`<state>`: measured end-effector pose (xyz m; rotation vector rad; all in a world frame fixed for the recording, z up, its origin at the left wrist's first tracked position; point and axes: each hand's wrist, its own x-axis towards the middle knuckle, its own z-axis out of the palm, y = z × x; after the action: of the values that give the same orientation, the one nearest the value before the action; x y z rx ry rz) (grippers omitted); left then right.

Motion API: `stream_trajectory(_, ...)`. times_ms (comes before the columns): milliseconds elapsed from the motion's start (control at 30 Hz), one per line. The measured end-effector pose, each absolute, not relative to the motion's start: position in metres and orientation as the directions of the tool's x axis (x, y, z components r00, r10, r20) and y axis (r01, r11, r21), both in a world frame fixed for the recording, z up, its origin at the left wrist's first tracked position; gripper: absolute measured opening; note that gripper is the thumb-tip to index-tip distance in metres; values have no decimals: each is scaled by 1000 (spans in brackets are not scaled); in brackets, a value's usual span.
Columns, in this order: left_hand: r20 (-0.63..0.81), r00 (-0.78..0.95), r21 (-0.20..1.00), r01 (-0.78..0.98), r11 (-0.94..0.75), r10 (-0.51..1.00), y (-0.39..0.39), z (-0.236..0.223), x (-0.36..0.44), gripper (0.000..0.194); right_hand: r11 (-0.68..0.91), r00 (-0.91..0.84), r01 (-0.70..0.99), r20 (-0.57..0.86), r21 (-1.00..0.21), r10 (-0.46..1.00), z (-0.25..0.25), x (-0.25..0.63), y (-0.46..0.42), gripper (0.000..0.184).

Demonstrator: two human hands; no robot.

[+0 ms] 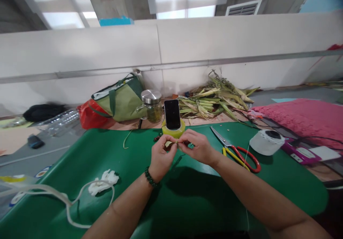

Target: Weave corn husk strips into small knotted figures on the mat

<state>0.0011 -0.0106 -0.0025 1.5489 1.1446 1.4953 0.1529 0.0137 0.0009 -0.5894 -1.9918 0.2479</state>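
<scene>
Near the middle of the green mat [107, 149], both hands meet, fingertips pinched close together. Between them shows a small pale yellow-green strip of leaf [168, 144], mostly hidden by fingers. My left hand [160, 158], below a dark bead bracelet, is closed on the strip's left part. My right hand [198, 147] pinches at its other end; what exactly lies under those fingers is too small to make out. Just behind the hands a black phone [172, 114] leans upright on a yellow roll of tape [174, 131].
Scissors [232, 149] with red and yellow handles lie right of my hands, near a white thread spool [266, 142]. Behind are a heap of leaf stalks [214, 97], a glass jar [154, 112] and a green bag [125, 101]. Crumpled tissue [103, 181] and a white cable [66, 203] lie left.
</scene>
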Motion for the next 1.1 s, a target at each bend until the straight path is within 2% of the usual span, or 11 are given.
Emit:
stream_trajectory(233, 446, -27, 881, 190, -434, 895, -11, -4, 2, 6, 828, -392, 272, 730, -490, 560, 3, 155, 14, 7)
stream_trajectory(533, 564, 15, 778, 324, -538, 826, -10, -10, 1, 5, 862, -442, 248, 741, -442, 506, 7, 158, 15, 9)
stream_trajectory(700, 666, 58, 649, 445, -616, 743, -10, -8, -5, 10, 747, -390, 199, 648, -635, 655, 7, 160, 17, 8)
stream_trajectory(767, 707, 92, 585, 481, -653, 701, -10, -8, -7, 12, 718, -400, 188, 615, -670, 679, 7, 162, 20, 8)
stream_trajectory(867, 715, 142, 539, 510, -670, 684, -11, -8, -9, 14, 758, -475, 213, 613, -616, 632, 9, 167, 23, 9)
stream_trajectory(1000, 647, 216, 542, 545, -640, 731, -11, -8, -9, 17, 830, -560, 269, 621, -490, 548, 12, 172, 24, 11)
stream_trajectory(1100, 610, 228, 576, 530, -622, 759, -11, -5, -6, 16, 845, -551, 288, 643, -451, 532, 10, 171, 21, 14)
